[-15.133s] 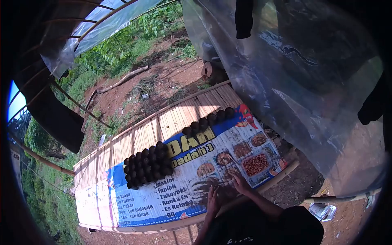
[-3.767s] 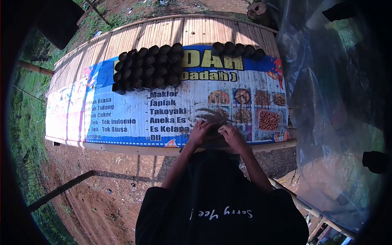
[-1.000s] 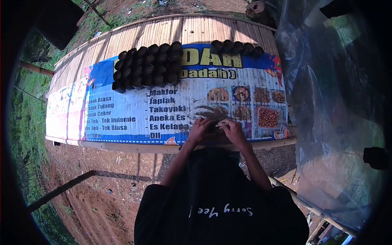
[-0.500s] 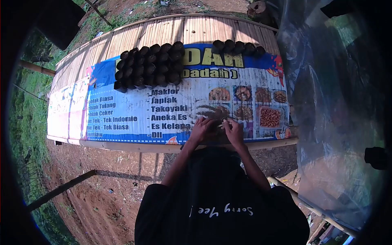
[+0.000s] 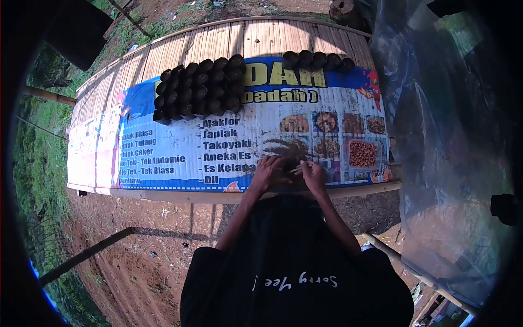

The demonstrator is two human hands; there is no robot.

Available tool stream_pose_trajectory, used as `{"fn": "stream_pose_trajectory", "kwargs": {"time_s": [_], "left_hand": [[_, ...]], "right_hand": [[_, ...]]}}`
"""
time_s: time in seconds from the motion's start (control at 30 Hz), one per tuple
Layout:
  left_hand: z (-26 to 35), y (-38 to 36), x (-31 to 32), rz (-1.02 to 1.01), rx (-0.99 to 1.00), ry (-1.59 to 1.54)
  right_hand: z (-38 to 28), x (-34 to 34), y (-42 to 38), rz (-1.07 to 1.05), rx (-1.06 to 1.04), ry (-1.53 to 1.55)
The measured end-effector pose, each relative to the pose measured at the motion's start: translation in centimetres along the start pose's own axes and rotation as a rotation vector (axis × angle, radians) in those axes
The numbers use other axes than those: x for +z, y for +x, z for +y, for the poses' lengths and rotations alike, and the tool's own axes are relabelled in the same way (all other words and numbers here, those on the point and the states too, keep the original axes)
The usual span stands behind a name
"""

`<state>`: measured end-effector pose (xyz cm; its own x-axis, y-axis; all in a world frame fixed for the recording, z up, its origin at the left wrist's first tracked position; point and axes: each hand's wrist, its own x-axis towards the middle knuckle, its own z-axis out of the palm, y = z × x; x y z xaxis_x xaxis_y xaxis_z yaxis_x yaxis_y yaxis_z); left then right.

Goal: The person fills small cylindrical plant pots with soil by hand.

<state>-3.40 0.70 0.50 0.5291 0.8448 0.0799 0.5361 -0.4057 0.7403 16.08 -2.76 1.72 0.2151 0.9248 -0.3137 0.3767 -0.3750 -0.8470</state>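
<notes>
At the table's near edge, my left hand (image 5: 266, 173) curls its fingers against the side of a dark pot (image 5: 285, 179), whose outline is hard to make out in shadow. On the other side of the pot, my right hand (image 5: 312, 174) has its thumb and fingers pinched together over the rim. Whatever sits in that pinch is too small to tell. Loose dark soil (image 5: 291, 148) is smeared on the banner just beyond my fingers. To the right lies a clear box of reddish-brown seeds (image 5: 362, 154).
Several black pots (image 5: 200, 90) stand packed in rows at the back left, with a shorter row of black pots (image 5: 318, 61) at the back right. A printed banner (image 5: 158, 144) covers the bamboo table (image 5: 201, 41). Plastic sheeting (image 5: 436, 136) hangs at the right.
The view has shifted slightly. My right hand has drawn a little to the right and towards me, still pinched. My left hand stays at the pot.
</notes>
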Motion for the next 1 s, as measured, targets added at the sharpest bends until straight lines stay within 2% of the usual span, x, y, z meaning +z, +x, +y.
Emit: {"fn": "stream_pose_trajectory", "kwargs": {"time_s": [0.07,0.13,0.47,0.53,0.73,0.83,1.0], "left_hand": [[0.4,-0.3,-0.4,0.011,0.018,0.003],[0.9,-0.4,-0.5,0.01,0.018,0.004],[1.3,-0.2,-1.0,0.057,-0.024,0.02],[1.1,-0.3,-0.9,0.062,-0.02,0.054],[2.5,0.5,-1.0,0.101,-0.039,0.149],[3.2,1.0,-1.2,0.109,-0.023,0.215],[3.0,1.3,-0.9,0.08,0.008,0.267]], "right_hand": [[0.0,0.0,0.0,-0.008,0.002,-0.053],[0.6,0.2,0.1,-0.017,-0.001,0.053],[0.1,-0.3,-0.3,-0.036,0.041,0.122],[-0.1,-0.2,-0.6,0.068,-0.053,0.079],[0.6,0.7,-0.4,0.132,-0.111,-0.043],[1.5,1.4,0.1,0.197,-0.1,-0.037],[0.9,1.1,-0.1,0.178,-0.044,-0.043]]}}
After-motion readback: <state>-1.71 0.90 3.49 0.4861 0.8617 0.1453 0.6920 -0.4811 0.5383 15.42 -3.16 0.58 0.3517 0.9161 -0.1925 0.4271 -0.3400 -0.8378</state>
